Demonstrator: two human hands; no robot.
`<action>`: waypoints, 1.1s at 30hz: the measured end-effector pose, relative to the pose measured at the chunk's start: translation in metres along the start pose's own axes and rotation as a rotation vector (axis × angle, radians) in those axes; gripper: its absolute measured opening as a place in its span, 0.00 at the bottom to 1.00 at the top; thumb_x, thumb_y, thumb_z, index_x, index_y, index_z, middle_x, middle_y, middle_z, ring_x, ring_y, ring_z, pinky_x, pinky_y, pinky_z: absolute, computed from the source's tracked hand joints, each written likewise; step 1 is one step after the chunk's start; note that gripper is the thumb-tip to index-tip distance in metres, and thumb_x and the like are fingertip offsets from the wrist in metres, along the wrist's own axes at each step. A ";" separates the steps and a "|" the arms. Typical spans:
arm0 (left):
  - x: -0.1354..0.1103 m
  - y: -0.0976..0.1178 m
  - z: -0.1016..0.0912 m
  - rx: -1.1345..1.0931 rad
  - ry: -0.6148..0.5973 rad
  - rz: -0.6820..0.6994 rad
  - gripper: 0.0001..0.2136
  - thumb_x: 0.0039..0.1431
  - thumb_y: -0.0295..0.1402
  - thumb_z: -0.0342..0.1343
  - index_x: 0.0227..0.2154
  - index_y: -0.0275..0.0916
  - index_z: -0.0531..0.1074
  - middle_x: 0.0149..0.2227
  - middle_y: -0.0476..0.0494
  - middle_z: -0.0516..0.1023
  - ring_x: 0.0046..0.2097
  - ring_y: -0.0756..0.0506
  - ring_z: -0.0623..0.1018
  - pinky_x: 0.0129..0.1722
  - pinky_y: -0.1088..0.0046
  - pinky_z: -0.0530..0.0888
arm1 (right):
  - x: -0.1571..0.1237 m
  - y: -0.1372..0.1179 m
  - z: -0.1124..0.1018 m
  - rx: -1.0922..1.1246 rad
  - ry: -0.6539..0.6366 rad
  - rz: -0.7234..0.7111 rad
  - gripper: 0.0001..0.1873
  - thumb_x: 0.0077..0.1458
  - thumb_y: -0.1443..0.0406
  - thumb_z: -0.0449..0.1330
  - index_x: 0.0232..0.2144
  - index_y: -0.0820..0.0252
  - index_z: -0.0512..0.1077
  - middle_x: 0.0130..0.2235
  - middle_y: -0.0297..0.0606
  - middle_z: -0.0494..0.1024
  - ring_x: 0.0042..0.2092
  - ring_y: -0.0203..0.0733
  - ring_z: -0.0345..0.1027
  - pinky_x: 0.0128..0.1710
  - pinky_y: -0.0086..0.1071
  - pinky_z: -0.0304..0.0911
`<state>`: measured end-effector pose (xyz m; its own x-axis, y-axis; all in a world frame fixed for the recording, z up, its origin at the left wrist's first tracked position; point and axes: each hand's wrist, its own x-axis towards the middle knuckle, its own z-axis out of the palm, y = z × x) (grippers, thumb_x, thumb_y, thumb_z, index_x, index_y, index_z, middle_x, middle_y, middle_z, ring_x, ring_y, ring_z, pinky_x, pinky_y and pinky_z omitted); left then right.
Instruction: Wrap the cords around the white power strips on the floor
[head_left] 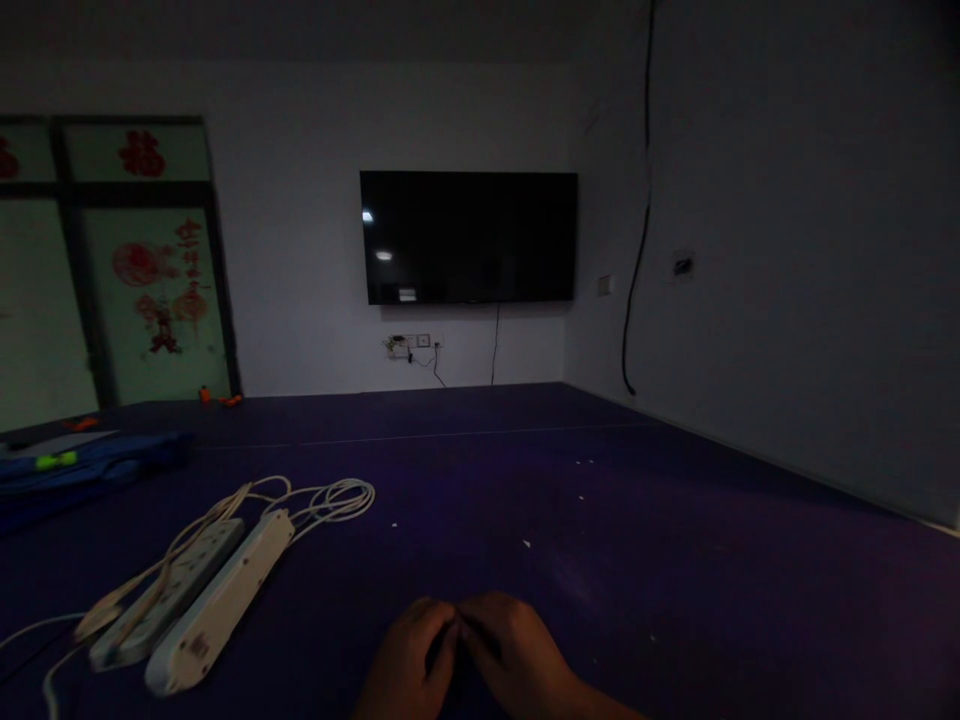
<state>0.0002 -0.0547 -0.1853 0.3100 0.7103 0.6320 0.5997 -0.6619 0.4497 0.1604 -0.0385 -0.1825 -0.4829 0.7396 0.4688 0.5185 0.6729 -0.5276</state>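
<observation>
My left hand (414,655) and my right hand (517,650) are together low in the middle of the view, over the purple surface (465,500). Their fingers are curled in, and the knuckles of the two hands meet. Dim light hides the fingertips and anything that may be between them. To the left of my hands lie two white power strips, apart from them. The farther strip (176,590) shows its sockets. The nearer strip (225,605) shows a plain face with a label at its near end. Coiled white cable (341,500) lies behind them.
Blue folded cloth (112,465) lies at the far left. Small orange items (229,400) sit near a door (150,270) with red decorations. White scraps (526,543) dot the surface. A dark television (472,240) hangs on the back wall; a black cable (637,270) hangs at right.
</observation>
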 end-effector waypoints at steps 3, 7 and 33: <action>-0.001 0.001 -0.001 -0.009 -0.018 -0.010 0.08 0.56 0.27 0.47 0.32 0.40 0.71 0.32 0.43 0.78 0.35 0.47 0.77 0.36 0.73 0.73 | 0.000 -0.002 -0.002 0.000 -0.004 -0.015 0.12 0.54 0.70 0.51 0.33 0.58 0.74 0.32 0.38 0.78 0.36 0.39 0.71 0.37 0.29 0.62; 0.000 0.002 -0.002 0.002 -0.045 -0.038 0.09 0.57 0.25 0.45 0.31 0.39 0.71 0.31 0.43 0.78 0.35 0.47 0.77 0.36 0.73 0.73 | 0.000 -0.003 -0.002 0.016 -0.021 -0.020 0.13 0.55 0.71 0.50 0.33 0.58 0.74 0.33 0.37 0.78 0.35 0.38 0.71 0.36 0.28 0.62; -0.004 -0.001 -0.001 0.038 -0.048 -0.053 0.10 0.52 0.23 0.48 0.35 0.39 0.71 0.34 0.43 0.78 0.37 0.46 0.77 0.39 0.72 0.73 | 0.001 0.002 0.002 0.012 -0.018 0.002 0.14 0.60 0.66 0.48 0.33 0.59 0.73 0.32 0.38 0.77 0.34 0.37 0.70 0.35 0.27 0.60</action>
<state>-0.0019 -0.0571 -0.1876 0.3116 0.7550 0.5769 0.6436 -0.6144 0.4565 0.1597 -0.0370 -0.1843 -0.4947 0.7403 0.4551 0.5105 0.6714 -0.5372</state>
